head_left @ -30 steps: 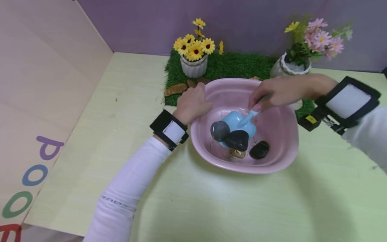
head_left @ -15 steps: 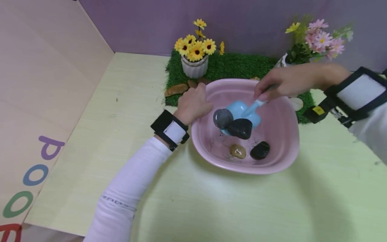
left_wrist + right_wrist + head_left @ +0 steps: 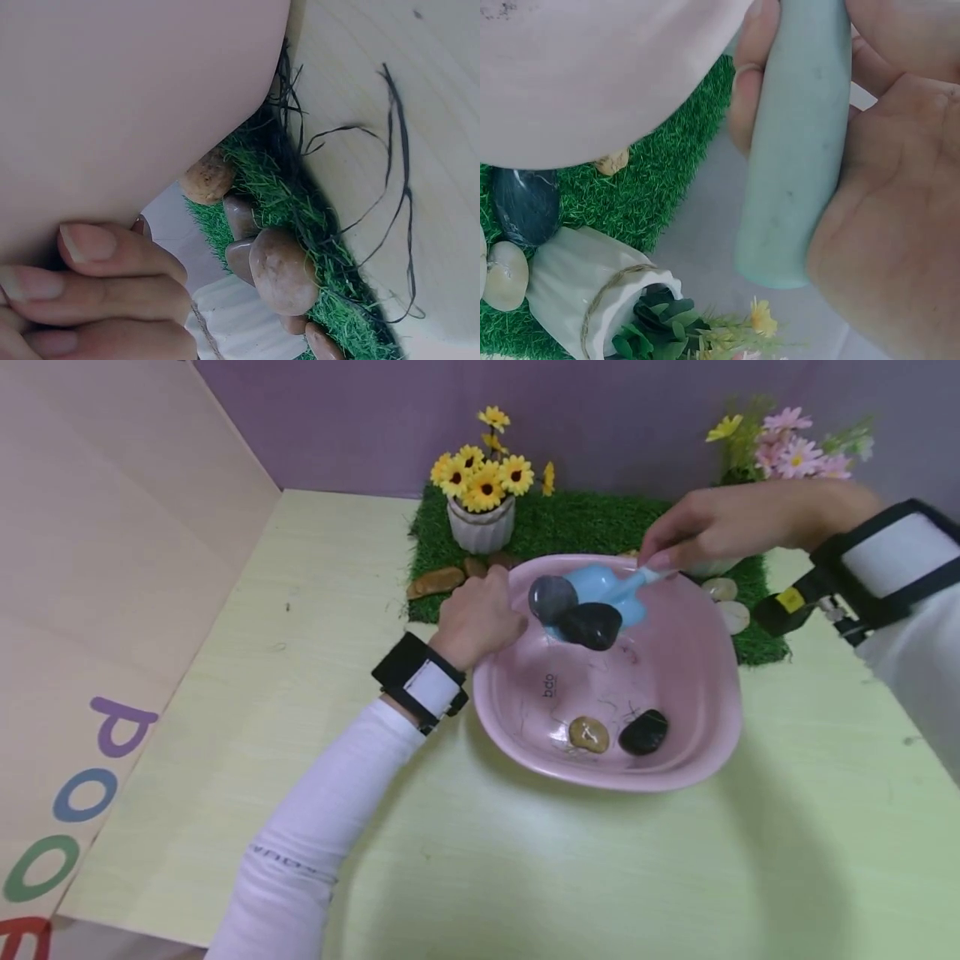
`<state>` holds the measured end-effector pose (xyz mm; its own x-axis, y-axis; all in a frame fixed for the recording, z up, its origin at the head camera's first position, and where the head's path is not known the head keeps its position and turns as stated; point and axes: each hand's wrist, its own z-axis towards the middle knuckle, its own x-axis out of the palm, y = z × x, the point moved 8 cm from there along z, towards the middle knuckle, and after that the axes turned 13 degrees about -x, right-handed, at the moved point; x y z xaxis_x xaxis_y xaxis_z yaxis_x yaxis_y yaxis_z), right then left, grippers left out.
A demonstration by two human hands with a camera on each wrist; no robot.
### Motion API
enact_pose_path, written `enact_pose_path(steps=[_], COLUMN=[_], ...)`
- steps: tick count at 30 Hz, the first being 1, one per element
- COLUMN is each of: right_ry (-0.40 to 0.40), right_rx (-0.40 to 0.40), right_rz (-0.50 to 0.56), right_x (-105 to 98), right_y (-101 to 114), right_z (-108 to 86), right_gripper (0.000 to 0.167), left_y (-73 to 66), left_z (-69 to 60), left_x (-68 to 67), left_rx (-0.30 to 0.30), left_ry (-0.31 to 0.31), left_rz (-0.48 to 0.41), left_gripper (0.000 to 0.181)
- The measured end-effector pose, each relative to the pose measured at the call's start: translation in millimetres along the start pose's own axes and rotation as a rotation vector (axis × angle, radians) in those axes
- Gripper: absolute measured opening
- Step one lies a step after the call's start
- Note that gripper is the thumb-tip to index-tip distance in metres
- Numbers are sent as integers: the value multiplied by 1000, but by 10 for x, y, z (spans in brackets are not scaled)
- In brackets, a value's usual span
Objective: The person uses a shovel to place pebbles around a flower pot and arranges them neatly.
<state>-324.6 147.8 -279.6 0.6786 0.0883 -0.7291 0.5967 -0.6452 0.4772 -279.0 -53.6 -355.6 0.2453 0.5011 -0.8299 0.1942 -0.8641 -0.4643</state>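
My right hand (image 3: pixel 742 522) grips the handle of a light blue toy shovel (image 3: pixel 589 583). In the right wrist view, the pale green-blue handle (image 3: pixel 799 150) runs between fingers and palm. Lying on the shovel's blade are a grey stone (image 3: pixel 553 599) and a black stone (image 3: pixel 592 627), held over the back part of a pink basin (image 3: pixel 607 778). At the basin's left rim my left hand (image 3: pixel 480 620) holds on, fingers curled under the edge in the left wrist view. A tan stone (image 3: pixel 588 735) and another black stone (image 3: pixel 643 732) lie on the basin's bottom.
Artificial grass (image 3: pixel 600 518) lies behind the basin. On it stand a pot of yellow flowers (image 3: pixel 482 527) and a pot of pink flowers (image 3: pixel 592 285), partly hidden by my right hand in the head view. Brown stones (image 3: pixel 437 582) and pale stones (image 3: pixel 733 616) line the basin's sides.
My right hand has lifted the shovel up and toward the back of the basin, both stones still on it. The tan stone has come into full view. My left hand stays put.
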Motion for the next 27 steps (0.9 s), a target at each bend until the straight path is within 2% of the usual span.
enact_pose_path(steps=[4, 11, 15, 22, 27], right_ry=[-16, -37, -51, -75, -71], right_rx=[18, 47, 100, 159, 204], right_rz=[0, 21, 75, 86, 103], right_x=[-72, -187, -192, -270, -299], right_y=[-72, -177, -246, -395, -474], right_z=[20, 19, -5, -18, 20], right_gripper=[33, 38, 48, 59, 68], left_y=[10, 21, 24, 9, 20], left_z=[0, -4, -4, 1, 9], left_x=[-3, -40, -33, -36, -21], left_rx=[0, 3, 3, 22, 6], left_ry=[9, -10, -6, -7, -5], left_rz=[2, -8, -5, -35, -23], left_gripper=[52, 47, 49, 53, 48])
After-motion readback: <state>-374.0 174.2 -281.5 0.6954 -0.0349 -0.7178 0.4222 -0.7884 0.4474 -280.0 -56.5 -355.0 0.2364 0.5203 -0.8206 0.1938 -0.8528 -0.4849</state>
